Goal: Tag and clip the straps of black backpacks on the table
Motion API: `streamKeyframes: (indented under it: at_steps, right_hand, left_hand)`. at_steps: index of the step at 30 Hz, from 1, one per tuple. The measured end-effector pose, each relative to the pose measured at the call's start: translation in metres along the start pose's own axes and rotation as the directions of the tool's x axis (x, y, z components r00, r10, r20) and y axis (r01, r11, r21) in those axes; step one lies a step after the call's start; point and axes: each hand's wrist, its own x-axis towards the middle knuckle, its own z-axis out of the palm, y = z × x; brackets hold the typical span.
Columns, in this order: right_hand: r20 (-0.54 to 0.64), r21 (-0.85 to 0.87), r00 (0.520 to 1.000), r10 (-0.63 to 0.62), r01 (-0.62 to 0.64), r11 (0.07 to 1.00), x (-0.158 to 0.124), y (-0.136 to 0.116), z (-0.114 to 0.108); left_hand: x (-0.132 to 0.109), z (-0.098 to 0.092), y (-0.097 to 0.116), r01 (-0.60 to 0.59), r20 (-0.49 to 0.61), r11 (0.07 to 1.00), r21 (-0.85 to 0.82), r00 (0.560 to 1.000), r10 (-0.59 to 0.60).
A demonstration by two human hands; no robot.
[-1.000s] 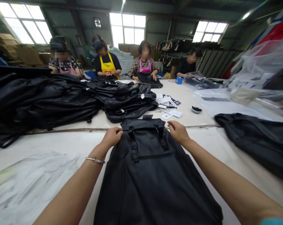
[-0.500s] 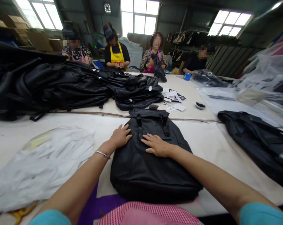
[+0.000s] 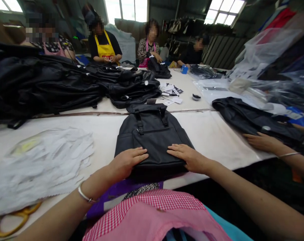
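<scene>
A black backpack point(image 3: 154, 140) lies flat on the white table in front of me, its flap and two buckled straps toward the far side. My left hand point(image 3: 128, 160) rests on its lower left part, fingers stretched over the front pocket. On the lower right part lies my right hand point(image 3: 188, 156), fingers extended and flat. Neither hand grips anything. The bag's underside is hidden.
Black bags point(image 3: 53, 83) are heaped at the back left. Beside my left arm lies a plastic bag of white pieces point(image 3: 46, 164), with yellow-handled scissors point(image 3: 13, 224) below. Paper tags point(image 3: 170, 90) lie beyond the backpack. At right, a co-worker's hand point(image 3: 263, 142) touches another black bag point(image 3: 249, 117).
Both my hands have slid down the backpack toward its near end, and the right one has moved outward. A co-worker's hands have come onto the bag at right. My view has shifted right.
</scene>
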Motion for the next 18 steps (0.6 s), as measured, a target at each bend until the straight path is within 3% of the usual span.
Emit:
streamKeyframes:
  at_steps: [4, 9, 14, 18]
  right_hand:
    - [-0.108, -0.120, 0.994, -0.023, 0.010, 0.993, -0.009, 0.001, 0.030]
    - [-0.058, -0.172, 0.997, -0.040, 0.030, 0.985, -0.025, -0.012, 0.026]
    - [-0.033, -0.225, 0.999, -0.005, -0.002, 0.974, -0.040, -0.028, 0.030]
    - [-0.082, -0.294, 0.995, 0.055, -0.077, 0.953, -0.036, -0.032, 0.046]
  left_hand:
    - [-0.005, 0.012, 0.004, -0.073, 0.091, 0.989, 0.131, 0.994, 0.062]
    - [-0.025, 0.013, 0.033, 0.007, 0.119, 0.967, 0.256, 0.992, -0.038]
    - [-0.038, 0.018, 0.057, 0.085, 0.078, 0.929, 0.361, 0.990, -0.121]
    - [-0.034, 0.039, 0.055, 0.133, 0.008, 0.890, 0.435, 0.988, -0.152]
